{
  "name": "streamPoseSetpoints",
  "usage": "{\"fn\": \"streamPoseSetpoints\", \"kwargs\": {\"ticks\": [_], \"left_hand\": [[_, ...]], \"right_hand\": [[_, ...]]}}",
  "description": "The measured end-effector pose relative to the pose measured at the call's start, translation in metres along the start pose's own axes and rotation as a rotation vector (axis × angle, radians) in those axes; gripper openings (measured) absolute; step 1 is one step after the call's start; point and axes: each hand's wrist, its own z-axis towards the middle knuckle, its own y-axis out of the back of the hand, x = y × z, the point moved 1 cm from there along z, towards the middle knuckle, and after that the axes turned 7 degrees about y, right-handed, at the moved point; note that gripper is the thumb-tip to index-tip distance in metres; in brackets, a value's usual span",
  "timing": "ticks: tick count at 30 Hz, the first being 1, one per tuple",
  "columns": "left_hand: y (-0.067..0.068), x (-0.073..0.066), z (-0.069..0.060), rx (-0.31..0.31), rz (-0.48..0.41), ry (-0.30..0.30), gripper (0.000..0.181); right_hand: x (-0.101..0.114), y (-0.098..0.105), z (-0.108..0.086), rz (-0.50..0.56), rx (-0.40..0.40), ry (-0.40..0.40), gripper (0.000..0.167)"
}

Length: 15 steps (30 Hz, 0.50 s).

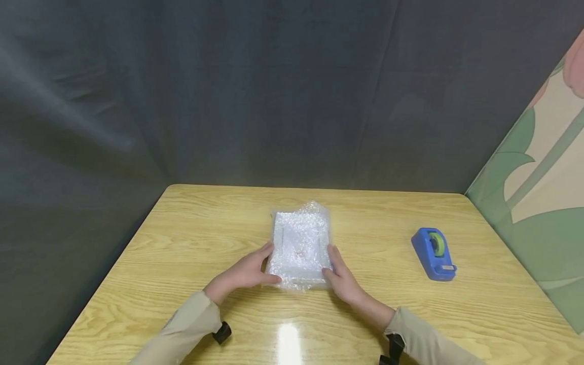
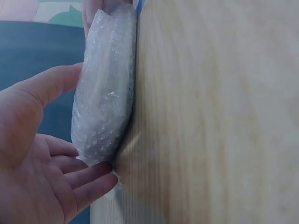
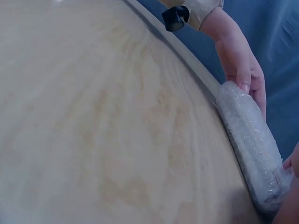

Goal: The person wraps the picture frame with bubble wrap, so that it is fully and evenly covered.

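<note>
A flat rectangular bubble-wrapped package lies on the wooden table in front of me. A pale border like a frame's shows through its clear wrap; what exactly is inside I cannot tell. My left hand holds its left edge, thumb over the near corner and fingers along the side, as the left wrist view also shows. On the opposite edge, my right hand holds it with the thumb on top. The right wrist view shows the package side-on against the tabletop, with the left hand at its far end.
To the right on the table stands a blue tape dispenser with a green roll. A dark curtain hangs behind and to the left. Floral fabric borders the table's right side.
</note>
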Motion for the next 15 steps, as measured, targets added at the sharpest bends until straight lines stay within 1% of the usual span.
{"fn": "streamPoseSetpoints", "kwargs": {"ticks": [3, 9, 15], "left_hand": [[0.003, 0.002, 0.008, 0.003, -0.035, 0.012, 0.094], [0.010, 0.004, 0.025, -0.023, -0.054, 0.030, 0.094], [0.013, 0.007, 0.034, -0.034, -0.067, 0.054, 0.095]], "right_hand": [[-0.002, 0.003, 0.009, -0.023, 0.001, 0.011, 0.058], [-0.007, 0.008, 0.028, -0.039, 0.022, -0.006, 0.058], [-0.013, 0.013, 0.042, -0.054, 0.040, -0.035, 0.060]]}}
